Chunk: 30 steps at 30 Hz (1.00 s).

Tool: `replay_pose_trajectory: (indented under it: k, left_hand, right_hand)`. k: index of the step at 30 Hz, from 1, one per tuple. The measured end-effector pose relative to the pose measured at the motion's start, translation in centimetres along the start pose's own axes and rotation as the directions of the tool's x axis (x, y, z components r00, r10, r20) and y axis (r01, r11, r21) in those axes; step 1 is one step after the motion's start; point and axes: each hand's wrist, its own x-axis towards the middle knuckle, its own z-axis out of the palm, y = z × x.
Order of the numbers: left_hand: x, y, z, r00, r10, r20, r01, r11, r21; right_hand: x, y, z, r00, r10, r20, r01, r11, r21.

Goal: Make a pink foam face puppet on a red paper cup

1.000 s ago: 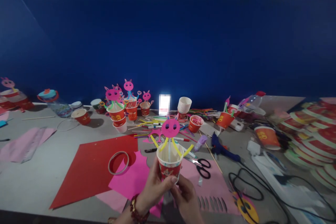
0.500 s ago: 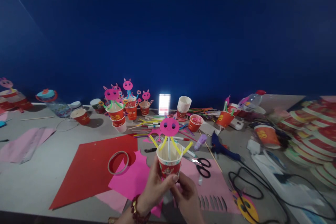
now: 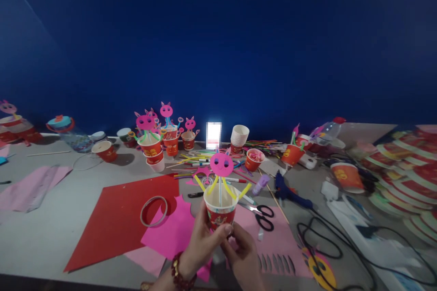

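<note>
Between 2 hands (image 3: 205,242), red cup (image 3: 220,217) upright, touching both.

The held cup (image 3: 220,215) is showing smooth paper. Near the front edge of the table (image 3: 41,245), a red sheet (image 3: 119,218) is looking matt. Scissors (image 3: 258,214) are showing shiny metal blades. By the back edge, a bottle (image 3: 330,131) is showing clear plastic.

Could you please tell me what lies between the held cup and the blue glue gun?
The head view shows scissors, a marker, a purple object, a thin stick and pink paper between the cup and the glue gun.
</note>
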Motion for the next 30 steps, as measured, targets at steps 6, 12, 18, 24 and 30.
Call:
replay_pose_trajectory:
  k: [6, 12, 18, 24, 30]
  left_hand:
    - [0.2, 0.3, 0.0, 1.000, 0.012, -0.003, -0.012, 0.999, -0.039]
    - [0.3, 0.6, 0.2, 1.000, 0.006, -0.002, -0.006, 0.998, -0.061]
    - [0.5, 0.4, 0.1, 1.000, 0.027, 0.003, -0.027, 0.998, -0.051]
    - [0.9, 0.8, -0.1, 0.999, 0.048, -0.020, -0.049, 0.998, -0.039]
    - [0.9, 0.7, -0.2, 0.998, 0.070, 0.007, -0.070, 0.997, -0.045]
  right_hand:
    - [-0.1, -0.3, 0.2, 1.000, 0.022, -0.013, -0.023, 0.999, -0.042]
    - [-0.3, -0.4, 0.2, 1.000, 0.022, 0.001, -0.022, 0.996, -0.085]
    - [-0.3, -0.2, 0.2, 1.000, -0.001, 0.010, 0.002, 0.996, -0.092]
    - [-0.6, 0.4, 0.0, 0.998, -0.036, 0.042, 0.041, 0.991, -0.130]
    - [-0.8, 1.0, -0.3, 0.997, -0.061, 0.049, 0.068, 0.984, -0.163]
